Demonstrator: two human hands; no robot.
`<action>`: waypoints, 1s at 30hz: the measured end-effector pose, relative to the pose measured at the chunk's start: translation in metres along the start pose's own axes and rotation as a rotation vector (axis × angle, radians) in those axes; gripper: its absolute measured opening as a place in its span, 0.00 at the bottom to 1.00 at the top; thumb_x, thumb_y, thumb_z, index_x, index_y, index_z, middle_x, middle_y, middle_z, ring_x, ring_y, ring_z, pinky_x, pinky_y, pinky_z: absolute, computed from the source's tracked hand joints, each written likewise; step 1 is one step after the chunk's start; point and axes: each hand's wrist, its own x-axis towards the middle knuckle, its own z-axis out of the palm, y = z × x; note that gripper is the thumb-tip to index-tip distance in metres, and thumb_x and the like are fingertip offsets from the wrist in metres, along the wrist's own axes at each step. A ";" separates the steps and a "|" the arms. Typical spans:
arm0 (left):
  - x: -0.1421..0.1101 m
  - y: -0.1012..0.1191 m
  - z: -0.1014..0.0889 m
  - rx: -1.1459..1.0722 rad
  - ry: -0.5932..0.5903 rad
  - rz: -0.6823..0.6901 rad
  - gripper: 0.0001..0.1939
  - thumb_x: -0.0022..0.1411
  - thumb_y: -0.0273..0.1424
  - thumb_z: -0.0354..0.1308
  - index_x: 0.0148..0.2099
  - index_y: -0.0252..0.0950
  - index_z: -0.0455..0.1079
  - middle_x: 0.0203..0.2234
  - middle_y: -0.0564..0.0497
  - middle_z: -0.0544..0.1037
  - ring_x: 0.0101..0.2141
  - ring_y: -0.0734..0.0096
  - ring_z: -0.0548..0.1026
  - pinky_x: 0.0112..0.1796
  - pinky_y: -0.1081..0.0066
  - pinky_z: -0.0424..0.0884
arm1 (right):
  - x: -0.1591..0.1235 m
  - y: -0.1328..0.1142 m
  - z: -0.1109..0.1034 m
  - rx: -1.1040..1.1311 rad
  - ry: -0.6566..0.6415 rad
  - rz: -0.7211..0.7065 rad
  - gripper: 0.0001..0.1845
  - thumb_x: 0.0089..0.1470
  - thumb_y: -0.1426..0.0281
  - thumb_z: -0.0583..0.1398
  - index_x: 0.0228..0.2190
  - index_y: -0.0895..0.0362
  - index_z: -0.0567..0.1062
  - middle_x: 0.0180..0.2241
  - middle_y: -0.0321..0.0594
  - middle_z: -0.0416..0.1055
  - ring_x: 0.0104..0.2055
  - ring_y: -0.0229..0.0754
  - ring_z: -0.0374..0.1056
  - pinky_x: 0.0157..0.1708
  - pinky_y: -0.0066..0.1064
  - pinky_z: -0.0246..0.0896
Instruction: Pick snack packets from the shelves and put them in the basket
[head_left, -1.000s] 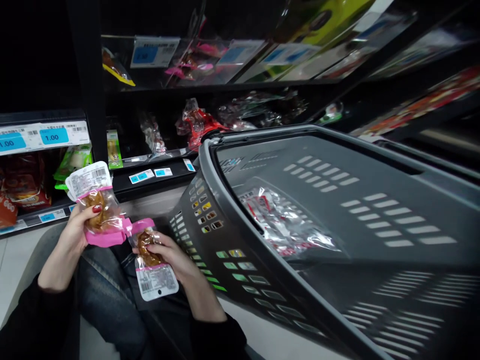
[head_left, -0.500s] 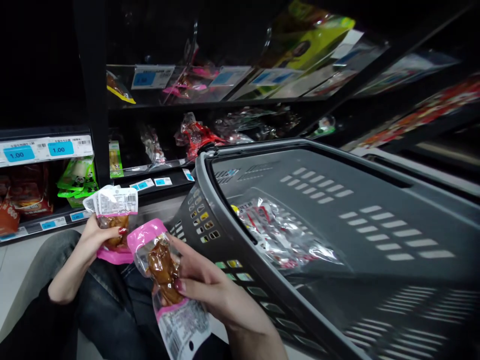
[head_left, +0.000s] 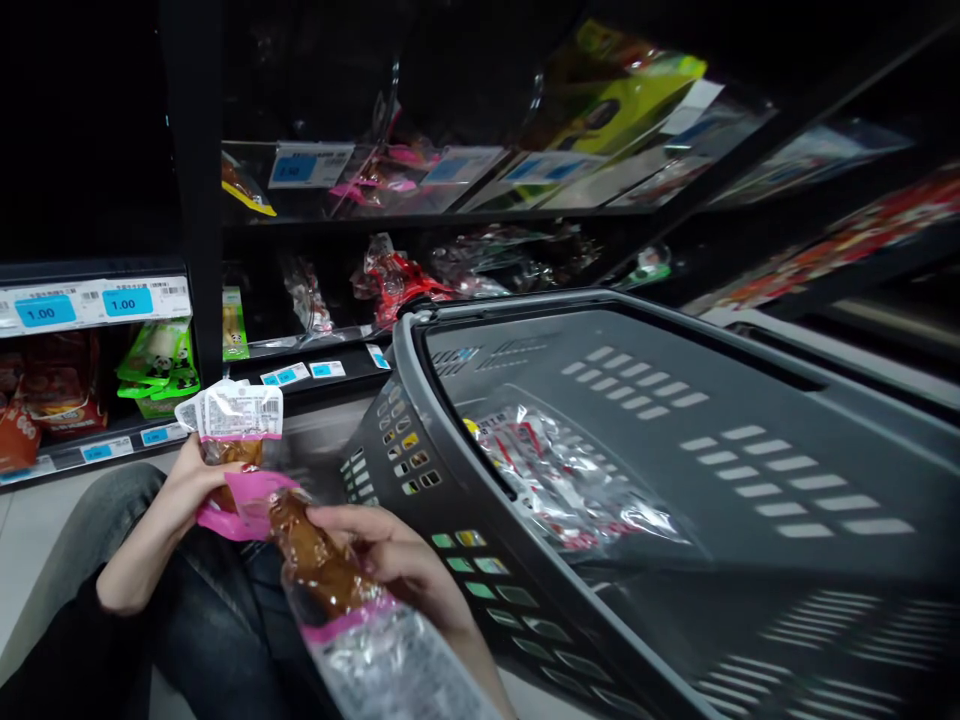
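My left hand (head_left: pixel 178 497) is closed around a few stacked vacuum-packed snacks (head_left: pixel 238 415), with white printed labels at the top and pink edges below. In my right hand (head_left: pixel 405 552) is another vacuum-packed snack (head_left: pixel 319 555), brown meat in clear film with pink bands and a printed white end. Its pink tip overlaps the left-hand packs and covers part of my left thumb. Both hands are above my lap, left of a grey shopping basket (head_left: pixel 411 395).
Inside the basket lie clear and red packets (head_left: pixel 555 480). A dark shelf holds green panda packets (head_left: pixel 161 355), red-wrapped packets (head_left: pixel 405 285) and a yellow-green bag (head_left: pixel 626 105). Blue-and-white price tags (head_left: pixel 124 300) line the shelf edges. My bent knee (head_left: pixel 124 500) is at the left.
The snack in my right hand has shifted left and tilted over toward the left-hand packs, its pink end now overlapping them. My left hand stays nearly in place.
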 end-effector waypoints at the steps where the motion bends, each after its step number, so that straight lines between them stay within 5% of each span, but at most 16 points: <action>1: -0.001 0.002 0.001 0.002 0.001 -0.017 0.25 0.36 0.26 0.69 0.41 0.31 0.71 0.28 0.49 0.79 0.30 0.64 0.77 0.33 0.70 0.72 | 0.002 0.004 0.001 0.089 -0.052 0.017 0.12 0.41 0.68 0.62 0.32 0.55 0.79 0.29 0.42 0.78 0.29 0.45 0.74 0.31 0.37 0.68; 4: -0.004 0.005 0.003 -0.032 0.032 -0.038 0.33 0.33 0.25 0.70 0.47 0.31 0.69 0.30 0.49 0.79 0.30 0.64 0.77 0.33 0.70 0.72 | 0.006 0.011 0.008 0.380 -0.215 0.050 0.15 0.35 0.71 0.68 0.31 0.53 0.79 0.29 0.37 0.77 0.27 0.39 0.72 0.29 0.29 0.66; 11: -0.002 0.002 0.003 -0.064 0.019 -0.034 0.36 0.34 0.24 0.69 0.50 0.33 0.67 0.33 0.47 0.79 0.33 0.61 0.77 0.35 0.68 0.72 | 0.009 0.007 0.027 0.737 -0.211 0.025 0.13 0.39 0.68 0.68 0.32 0.54 0.77 0.30 0.34 0.72 0.32 0.35 0.66 0.35 0.26 0.62; 16: -0.001 0.002 0.001 -0.045 0.009 -0.022 0.31 0.34 0.26 0.69 0.46 0.30 0.70 0.33 0.46 0.80 0.33 0.59 0.77 0.36 0.67 0.72 | 0.014 0.008 0.026 0.735 -0.171 0.021 0.13 0.40 0.70 0.65 0.33 0.54 0.76 0.32 0.38 0.72 0.33 0.41 0.66 0.34 0.34 0.61; 22: -0.002 0.001 -0.005 0.024 0.050 -0.069 0.32 0.34 0.28 0.70 0.45 0.29 0.69 0.33 0.44 0.80 0.34 0.55 0.78 0.34 0.66 0.73 | 0.015 0.008 0.024 0.851 -0.149 0.142 0.20 0.42 0.56 0.62 0.33 0.57 0.74 0.23 0.33 0.65 0.18 0.32 0.56 0.18 0.25 0.48; 24: 0.000 -0.001 -0.007 0.044 0.056 -0.079 0.32 0.35 0.29 0.70 0.47 0.30 0.68 0.33 0.45 0.80 0.35 0.53 0.78 0.35 0.64 0.74 | 0.016 0.009 0.023 0.829 -0.129 0.129 0.22 0.37 0.57 0.65 0.35 0.55 0.73 0.24 0.31 0.65 0.17 0.30 0.55 0.17 0.23 0.46; 27: 0.003 -0.005 -0.009 0.050 0.044 -0.076 0.32 0.37 0.29 0.69 0.48 0.35 0.68 0.33 0.47 0.80 0.36 0.53 0.77 0.37 0.63 0.73 | 0.018 0.009 0.021 0.767 -0.031 0.037 0.24 0.31 0.72 0.66 0.37 0.53 0.74 0.27 0.31 0.69 0.22 0.34 0.63 0.21 0.26 0.56; 30: 0.003 -0.007 -0.005 0.060 0.035 -0.080 0.31 0.37 0.31 0.69 0.48 0.36 0.68 0.33 0.47 0.80 0.37 0.53 0.77 0.38 0.63 0.73 | 0.017 0.003 0.020 0.622 -0.008 -0.015 0.17 0.36 0.71 0.64 0.34 0.57 0.76 0.28 0.37 0.73 0.27 0.40 0.68 0.29 0.32 0.63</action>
